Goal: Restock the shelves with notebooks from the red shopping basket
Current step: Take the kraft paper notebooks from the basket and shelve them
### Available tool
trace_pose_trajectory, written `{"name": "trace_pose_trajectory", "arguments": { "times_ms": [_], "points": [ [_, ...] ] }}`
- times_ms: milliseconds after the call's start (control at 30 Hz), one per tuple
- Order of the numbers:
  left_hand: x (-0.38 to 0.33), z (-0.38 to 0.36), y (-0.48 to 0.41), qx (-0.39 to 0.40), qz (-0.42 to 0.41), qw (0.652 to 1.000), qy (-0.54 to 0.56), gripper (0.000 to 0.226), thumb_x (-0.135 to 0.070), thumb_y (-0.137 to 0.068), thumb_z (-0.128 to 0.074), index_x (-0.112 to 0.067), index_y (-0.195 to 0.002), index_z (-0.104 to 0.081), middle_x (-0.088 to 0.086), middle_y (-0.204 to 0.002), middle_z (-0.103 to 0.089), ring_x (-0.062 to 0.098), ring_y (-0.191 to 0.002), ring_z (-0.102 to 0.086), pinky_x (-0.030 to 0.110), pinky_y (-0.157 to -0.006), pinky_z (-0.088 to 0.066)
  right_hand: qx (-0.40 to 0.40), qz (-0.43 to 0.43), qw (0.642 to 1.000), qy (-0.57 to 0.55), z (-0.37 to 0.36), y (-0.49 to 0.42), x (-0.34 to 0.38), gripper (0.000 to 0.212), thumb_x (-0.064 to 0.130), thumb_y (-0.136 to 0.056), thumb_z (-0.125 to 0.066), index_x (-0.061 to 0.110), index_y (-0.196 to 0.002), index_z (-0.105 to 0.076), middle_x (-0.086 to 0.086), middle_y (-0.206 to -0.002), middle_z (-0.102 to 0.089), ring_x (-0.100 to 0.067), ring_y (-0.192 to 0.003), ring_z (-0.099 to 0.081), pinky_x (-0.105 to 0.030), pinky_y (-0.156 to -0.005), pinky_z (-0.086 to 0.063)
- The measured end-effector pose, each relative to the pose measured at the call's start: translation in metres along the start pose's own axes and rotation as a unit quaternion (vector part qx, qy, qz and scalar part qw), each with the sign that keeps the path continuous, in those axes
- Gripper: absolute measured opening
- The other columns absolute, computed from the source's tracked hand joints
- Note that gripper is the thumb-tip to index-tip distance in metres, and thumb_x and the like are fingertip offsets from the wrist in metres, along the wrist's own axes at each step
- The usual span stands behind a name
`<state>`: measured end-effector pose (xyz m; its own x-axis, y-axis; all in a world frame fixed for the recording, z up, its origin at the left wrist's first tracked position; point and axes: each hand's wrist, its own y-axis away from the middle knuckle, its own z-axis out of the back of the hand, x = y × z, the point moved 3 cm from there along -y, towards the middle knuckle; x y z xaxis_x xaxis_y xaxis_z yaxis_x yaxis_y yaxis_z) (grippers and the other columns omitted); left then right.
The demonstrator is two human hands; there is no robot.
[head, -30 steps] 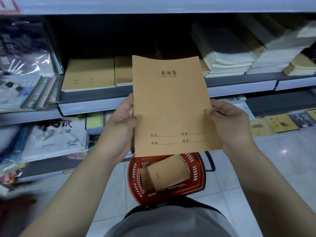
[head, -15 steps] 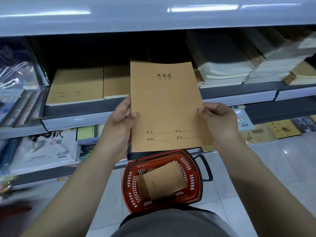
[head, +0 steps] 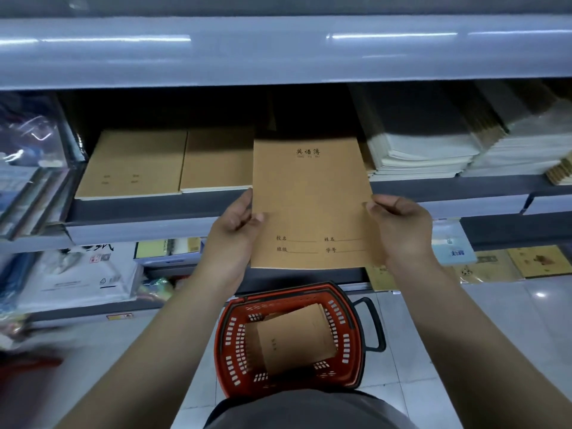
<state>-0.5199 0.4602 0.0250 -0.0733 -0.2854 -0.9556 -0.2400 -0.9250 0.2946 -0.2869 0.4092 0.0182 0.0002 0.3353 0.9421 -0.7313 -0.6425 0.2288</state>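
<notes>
Both hands, left hand (head: 234,233) and right hand (head: 399,230), pinch a brown notebook (head: 311,205) by its side edges, keeping it flat above the shelf's front edge (head: 148,230); more wait in the red basket (head: 291,342) below.

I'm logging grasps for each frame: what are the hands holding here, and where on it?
Both hold one brown notebook: the left hand pinches its left edge, the right hand its right edge.

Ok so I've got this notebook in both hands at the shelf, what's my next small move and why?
Probably slide the brown notebook forward and lay it on the shelf beside the brown stacks. Your left hand and right hand hold it by its side edges, level with that shelf, and more remain in the red basket.
</notes>
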Motion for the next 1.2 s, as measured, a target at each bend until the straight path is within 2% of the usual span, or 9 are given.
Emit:
{"name": "trace_pose_trajectory", "arguments": {
  "times_ms": [133,267,367,467,600,833,933,1033,1200],
  "points": [
    [0.006,-0.010,-0.003,-0.007,0.000,1.000,-0.012,0.041,-0.008,-0.101,-0.049,-0.037,-0.128,-0.057,-0.012,-0.117,-0.070,0.011,-0.111,-0.065,0.039,-0.098,-0.052,-0.001,-0.013,1.000,-0.005,0.001,-0.013,-0.008,0.013,0.012,-0.090,-0.067,0.015,-0.103,-0.070,0.017,-0.084,-0.063,0.008,-0.076,-0.056,0.004,-0.060,-0.039],
    [0.010,-0.018,0.000,0.039,0.001,0.998,-0.053,0.050,-0.005,-0.094,-0.059,-0.052,-0.113,-0.052,-0.023,-0.115,-0.064,0.000,-0.098,-0.066,0.018,-0.067,-0.055,-0.009,-0.024,0.999,-0.026,0.004,-0.025,-0.011,0.013,0.008,-0.089,-0.068,0.012,-0.101,-0.071,0.015,-0.081,-0.064,0.010,-0.071,-0.057,0.003,-0.061,-0.041],
    [0.013,-0.024,0.002,0.064,-0.003,0.987,-0.147,0.057,-0.012,-0.089,-0.068,-0.058,-0.111,-0.042,-0.031,-0.109,-0.057,0.001,-0.098,-0.063,0.015,-0.067,-0.053,-0.010,-0.018,1.000,-0.024,0.004,-0.034,-0.009,0.013,0.008,-0.089,-0.068,0.009,-0.101,-0.071,0.013,-0.080,-0.063,0.009,-0.069,-0.056,0.004,-0.059,-0.039],
    [0.016,-0.031,0.003,0.074,-0.014,0.964,-0.255,0.068,-0.019,-0.084,-0.074,-0.048,-0.127,-0.030,-0.024,-0.119,-0.046,-0.006,-0.101,-0.052,0.005,-0.076,-0.040,0.000,-0.005,1.000,-0.006,-0.001,-0.041,-0.008,0.015,0.009,-0.090,-0.067,0.008,-0.104,-0.070,0.013,-0.080,-0.063,0.009,-0.069,-0.056,0.003,-0.060,-0.040],
    [0.014,-0.037,-0.005,0.044,-0.020,0.946,-0.320,0.095,-0.019,-0.086,-0.072,-0.027,-0.153,-0.005,-0.012,-0.130,-0.031,0.002,-0.108,-0.045,0.013,-0.084,-0.036,0.034,0.034,0.998,0.032,0.000,-0.043,-0.005,0.027,0.011,-0.088,-0.069,0.009,-0.115,-0.067,0.001,-0.099,-0.070,-0.006,-0.089,-0.063,-0.007,-0.078,-0.043],
    [0.008,-0.043,-0.026,-0.028,-0.048,0.957,-0.284,0.068,-0.009,-0.085,-0.071,-0.021,-0.139,-0.031,-0.007,-0.119,-0.036,-0.006,-0.086,-0.047,-0.008,-0.066,-0.033,0.191,0.094,0.972,0.103,0.008,-0.041,0.004,0.051,0.005,-0.084,-0.072,0.032,-0.124,-0.055,0.027,-0.107,-0.056,0.012,-0.096,-0.056,-0.001,-0.076,-0.039],
    [0.007,-0.047,-0.031,-0.039,-0.058,0.960,-0.272,0.069,-0.009,-0.085,-0.072,-0.018,-0.140,-0.032,-0.004,-0.116,-0.036,0.003,-0.088,-0.050,-0.007,-0.067,-0.034,0.242,0.133,0.932,0.235,0.007,-0.040,0.002,0.059,0.009,-0.080,-0.076,0.033,-0.129,-0.052,0.020,-0.110,-0.058,-0.002,-0.103,-0.058,-0.021,-0.089,-0.044],
    [0.008,-0.050,-0.038,-0.060,-0.068,0.957,-0.277,0.072,-0.013,-0.087,-0.071,-0.021,-0.146,-0.030,-0.002,-0.116,-0.038,-0.001,-0.082,-0.048,-0.003,-0.073,-0.033,0.206,0.181,0.892,0.359,0.006,-0.048,-0.002,0.073,0.014,-0.077,-0.080,0.019,-0.141,-0.046,-0.002,-0.133,-0.053,-0.022,-0.120,-0.053,-0.036,-0.100,-0.045],
    [0.011,-0.048,-0.052,-0.088,-0.109,0.944,-0.299,0.044,-0.010,-0.092,-0.062,-0.019,-0.134,-0.052,0.003,-0.110,-0.046,-0.007,-0.080,-0.054,-0.006,-0.074,-0.034,0.091,0.217,0.915,0.329,0.003,-0.064,0.000,0.048,0.009,-0.081,-0.076,0.009,-0.126,-0.060,-0.009,-0.125,-0.052,-0.024,-0.097,-0.061,-0.022,-0.084,-0.042]
  ]
}}
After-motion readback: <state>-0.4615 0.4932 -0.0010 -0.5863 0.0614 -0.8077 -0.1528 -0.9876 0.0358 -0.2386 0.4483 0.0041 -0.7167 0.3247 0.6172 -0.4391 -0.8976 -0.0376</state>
